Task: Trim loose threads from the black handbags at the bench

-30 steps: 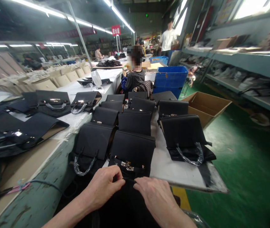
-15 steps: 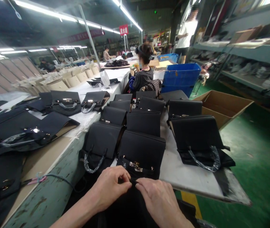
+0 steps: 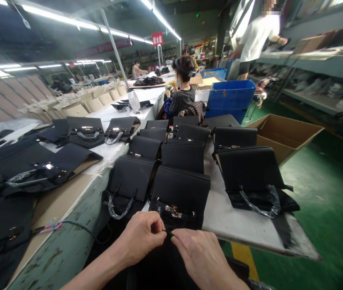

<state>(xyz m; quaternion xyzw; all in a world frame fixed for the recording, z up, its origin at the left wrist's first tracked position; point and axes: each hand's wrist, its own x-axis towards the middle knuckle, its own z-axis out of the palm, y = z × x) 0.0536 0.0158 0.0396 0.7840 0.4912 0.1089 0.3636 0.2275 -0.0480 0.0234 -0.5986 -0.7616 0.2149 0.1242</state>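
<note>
At the lower center of the head view, the left hand pinches an edge of the black material between thumb and forefinger. The right hand pinches the same edge just beside it, fingers close together. The black material extends below both hands, nearer the camera than the clasped black bag and the white-topped table.

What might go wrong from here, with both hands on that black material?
The black material might slip: the left hand and right hand seem to pinch only a thin edge. Either could bump the bag with the metal clasp just beyond. The cord over the left table's edge might snag.
</note>
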